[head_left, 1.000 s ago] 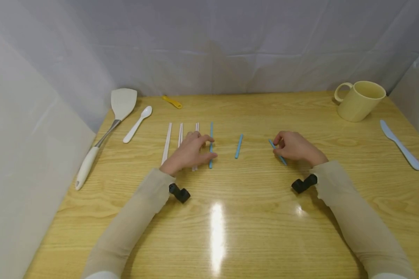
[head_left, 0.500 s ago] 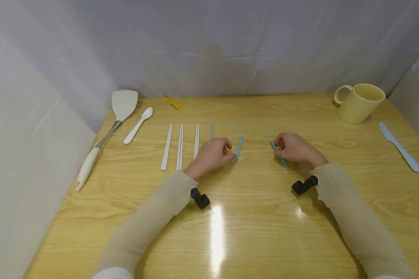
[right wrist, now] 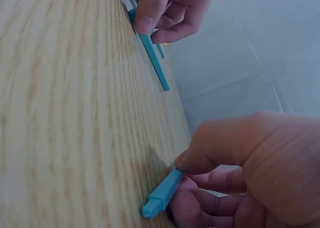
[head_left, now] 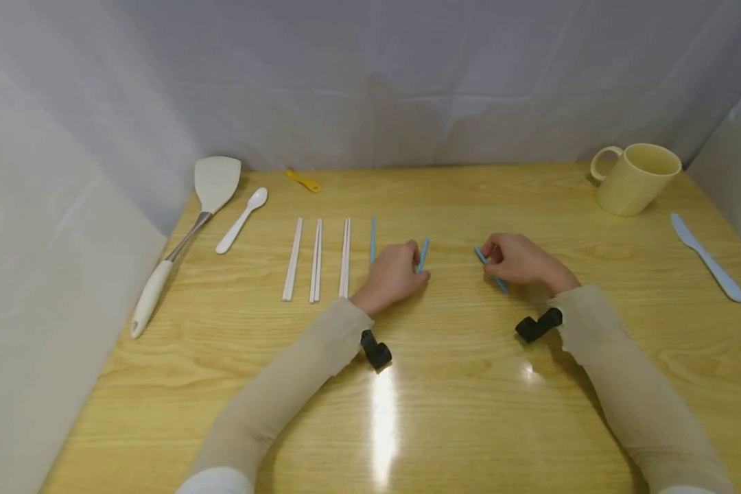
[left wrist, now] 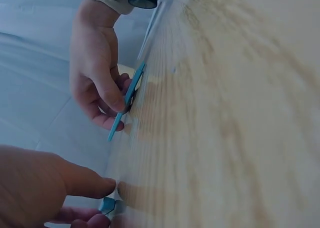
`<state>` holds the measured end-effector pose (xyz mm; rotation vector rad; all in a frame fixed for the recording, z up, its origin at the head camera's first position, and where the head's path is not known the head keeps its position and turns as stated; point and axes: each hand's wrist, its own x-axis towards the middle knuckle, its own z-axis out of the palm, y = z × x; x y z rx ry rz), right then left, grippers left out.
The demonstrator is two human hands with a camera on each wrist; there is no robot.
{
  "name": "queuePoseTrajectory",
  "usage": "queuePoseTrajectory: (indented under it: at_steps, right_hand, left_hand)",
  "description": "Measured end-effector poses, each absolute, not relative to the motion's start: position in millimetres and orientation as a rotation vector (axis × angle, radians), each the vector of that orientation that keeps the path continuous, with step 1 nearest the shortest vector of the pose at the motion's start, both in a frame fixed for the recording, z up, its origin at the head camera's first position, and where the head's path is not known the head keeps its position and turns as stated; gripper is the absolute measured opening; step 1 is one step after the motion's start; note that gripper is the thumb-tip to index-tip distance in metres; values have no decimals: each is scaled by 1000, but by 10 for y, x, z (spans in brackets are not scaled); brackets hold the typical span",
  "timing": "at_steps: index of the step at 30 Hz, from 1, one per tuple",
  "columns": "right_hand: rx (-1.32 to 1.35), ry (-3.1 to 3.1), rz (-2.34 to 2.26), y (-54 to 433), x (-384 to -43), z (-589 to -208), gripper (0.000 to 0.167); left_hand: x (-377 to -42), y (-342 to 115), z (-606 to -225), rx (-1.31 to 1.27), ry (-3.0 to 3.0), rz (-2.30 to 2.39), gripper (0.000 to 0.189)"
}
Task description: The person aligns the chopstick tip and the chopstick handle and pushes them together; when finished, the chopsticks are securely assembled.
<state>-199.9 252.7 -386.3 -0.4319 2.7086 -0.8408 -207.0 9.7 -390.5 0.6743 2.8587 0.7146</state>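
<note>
My right hand (head_left: 519, 259) pinches a short blue chopstick piece (right wrist: 165, 190) between thumb and fingers; its near end narrows to a stepped peg in the right wrist view. The piece slants low over the table. To its left, my left hand (head_left: 395, 274) has thumb and fingers around a second short blue chopstick piece (head_left: 423, 252), close to the tabletop. This second piece also shows under the left fingers in the right wrist view. A longer blue stick (head_left: 373, 237) lies beside my left hand, its lower part hidden behind the hand.
White chopsticks (head_left: 316, 261) lie in several upright rows at left. Beyond them are a white spoon (head_left: 242, 221), a spatula (head_left: 185, 237) and a small yellow tool (head_left: 302, 180). A yellow mug (head_left: 636, 182) and a pale blue knife (head_left: 707, 257) stand and lie at right.
My left hand has moved right from the longer blue stick to the second short piece, and its fingers have closed around it. My right hand stays in place with its piece.
</note>
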Motion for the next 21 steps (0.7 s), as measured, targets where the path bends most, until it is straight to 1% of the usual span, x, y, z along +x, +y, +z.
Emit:
queuePoseTrajectory:
  at_steps: [3,6,10,12,17,21]
  right_hand:
    - [-433,2705,-838,2523,-2002,-3854,23]
    - [-417,2716,-844,2519,-2001,-3851,24]
    - [-380,2744,-857,2512,-2002,-3836,24]
    - [-376,2764,-866,2510,-1999,-3828,24]
    - [-408,2872,-1006,2502,-1996,-3829,18]
    - [-430,2969,-1171,2498,-1994,-3841,15]
  left_hand:
    - [-2063,93,-3896,631,2841,701,21]
    - [-2045,90,-3896,647,2836,707,20]
    - [-2015,82,-3904,703,2860,730,28]
    - [-2002,80,-3909,720,2873,738,29]
    - [-1976,79,-3927,716,2830,859,17]
    - [-1953,80,-3940,713,2779,970,19]
